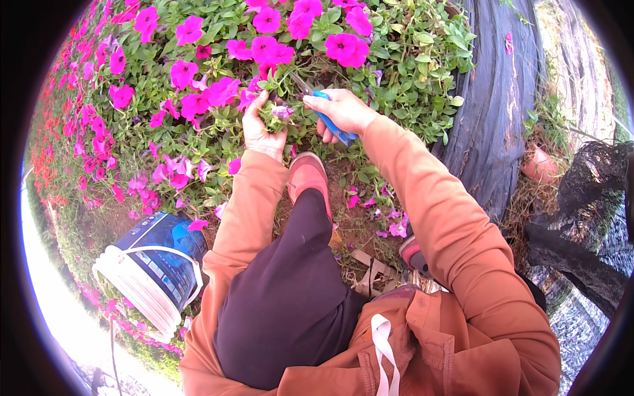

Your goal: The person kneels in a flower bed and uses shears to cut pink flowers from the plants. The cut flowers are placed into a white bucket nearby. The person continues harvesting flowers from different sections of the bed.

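My right hand (342,115) grips a pair of scissors with blue handles (331,119). Their metal blades (300,83) point up and left into the petunia foliage, close to my left hand. Whether the blades are spread is hard to make out. In my left hand (265,128) is a small bunch of petunia cuttings (273,118), green leaves with a wilted pale purple bloom (282,112). Bright magenta petunias (265,48) in bloom surround both hands. Part of the left fingers is hidden by leaves.
A blue and white plastic bucket (163,257) with a white handle tilts at my left. Black plastic sheeting (488,99) runs along the bed's right side. My pink shoe (308,173) stands on soil before me. Fallen blossoms (396,225) lie to its right. Dark netting (594,183) hangs far right.
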Action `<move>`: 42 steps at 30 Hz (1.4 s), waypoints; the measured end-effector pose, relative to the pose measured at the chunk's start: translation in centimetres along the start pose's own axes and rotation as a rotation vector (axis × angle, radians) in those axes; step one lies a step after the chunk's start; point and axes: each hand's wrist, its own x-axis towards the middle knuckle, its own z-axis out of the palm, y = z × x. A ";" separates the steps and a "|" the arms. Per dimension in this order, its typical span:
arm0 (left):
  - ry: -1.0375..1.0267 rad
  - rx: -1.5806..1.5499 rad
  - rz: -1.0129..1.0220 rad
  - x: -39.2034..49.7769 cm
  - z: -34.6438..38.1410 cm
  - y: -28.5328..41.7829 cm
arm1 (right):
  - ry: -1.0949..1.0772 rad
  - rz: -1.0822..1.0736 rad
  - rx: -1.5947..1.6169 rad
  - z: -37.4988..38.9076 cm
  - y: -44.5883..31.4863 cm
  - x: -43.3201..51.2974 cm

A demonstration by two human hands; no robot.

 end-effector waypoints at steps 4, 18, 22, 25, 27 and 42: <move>0.021 0.013 0.010 0.0 0.1 -0.2 | 0.049 -0.017 -0.025 -0.1 0.6 -0.6; -0.269 0.442 0.434 -3.1 3.9 -0.2 | 0.032 -0.003 0.159 -2.7 5.8 -9.5; -0.331 1.511 0.896 -2.5 6.7 -2.7 | 0.095 -0.004 0.237 -3.5 6.8 -11.8; -0.340 1.734 1.129 0.2 8.5 -4.8 | 0.127 -0.013 0.242 -4.0 6.8 -12.9; -0.448 1.746 1.218 2.6 9.1 -5.6 | 0.134 -0.020 0.270 -4.1 6.6 -13.4; -0.160 0.500 0.417 3.3 8.9 -4.1 | 0.206 -0.049 0.114 -7.2 0.6 -7.7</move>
